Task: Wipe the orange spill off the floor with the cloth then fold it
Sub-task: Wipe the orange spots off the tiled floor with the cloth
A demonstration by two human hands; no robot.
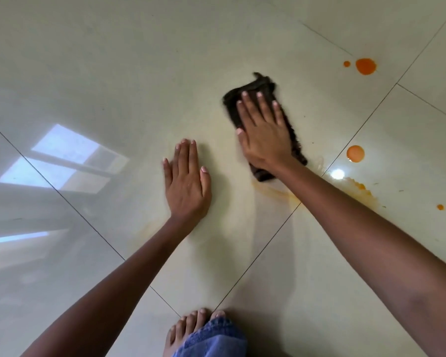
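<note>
Glossy pale tiled floor (113, 60), viewed over a person's two outstretched arms; open tile extends on every side of both hands, widest past the left hand's outer edge, where a window reflection (62, 158) lies on the gloss; a dark grout line (255, 258) runs diagonally under the right forearm, passing just behind the right wrist.

Cloth (260, 85): dark brown, napped, fuzzy along its edges, gathered into a long pad lying flat on the floor; it sits beneath the right hand, projecting past the fingertips, along the little-finger side and behind the heel of the palm; a loose corner juts out beyond the fingertips.

Right hand (264, 132): flat, fingers straight and slightly spread, pressing the cloth down; nothing gripped.

Left hand (187, 181): flat on bare tile on the right hand's thumb side, apart from the cloth; fingers straight and close together; holding nothing.

Spill: a thin orange smear (361, 191) outside the right wrist, beside the grout line; a faint streak (273, 191) just behind the cloth's near end; a large drop (365, 66) with a small one (346, 63) beside it, beyond and outside the fingertips, well apart from the cloth; a round drop (355, 153) outside the right hand; a tiny drop (440, 207) farthest out.

Bare foot (188, 328) and denim hem (211, 341), behind both hands.
</note>
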